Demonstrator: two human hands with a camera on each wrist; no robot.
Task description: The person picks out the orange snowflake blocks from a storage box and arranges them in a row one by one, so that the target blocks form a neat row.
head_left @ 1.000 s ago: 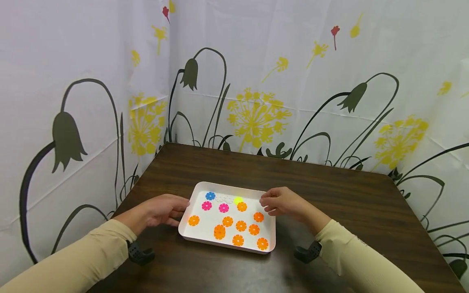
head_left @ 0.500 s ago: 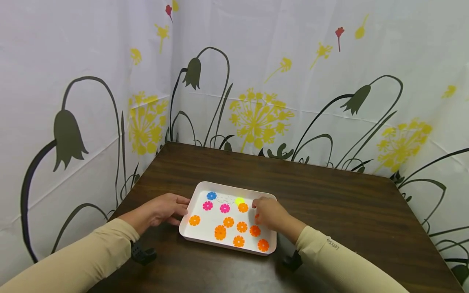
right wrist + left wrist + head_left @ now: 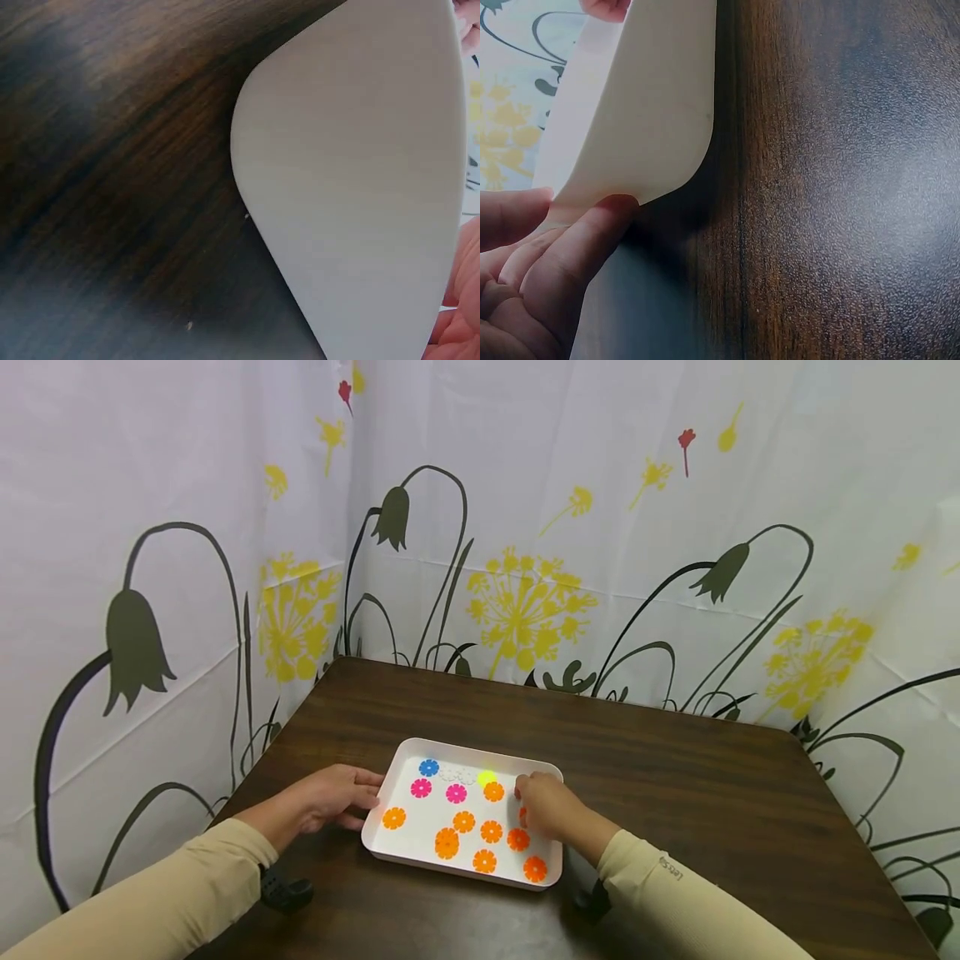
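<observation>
A shallow white tray [image 3: 420,843] lies on the dark wood table and carries slotted plastic discs. My left hand [image 3: 333,795] is at the tray's left side; in the left wrist view, fairly straight fingers [image 3: 585,247] meet the tray's wall and rim. Over the right wall, my right hand [image 3: 551,807] reaches down inside with bent fingers. Part of an orange disc [image 3: 522,817] shows beside it. I cannot tell whether the right fingertips grip it, since the wall hides them in the right wrist view. An orange disc [image 3: 518,839] lies just in front.
Several other orange discs [image 3: 491,832] are spread through the tray. Pink discs [image 3: 421,787], a blue disc [image 3: 428,767], pale discs [image 3: 456,774] and a yellow disc [image 3: 487,777] lie toward the back. A flower-printed curtain [image 3: 517,485] hangs behind the table [image 3: 675,760].
My right hand has come from the tray's right rim to inside the tray, fingers lowered over an orange disc. The left hand stays at the left wall. The head view shifts slightly.
</observation>
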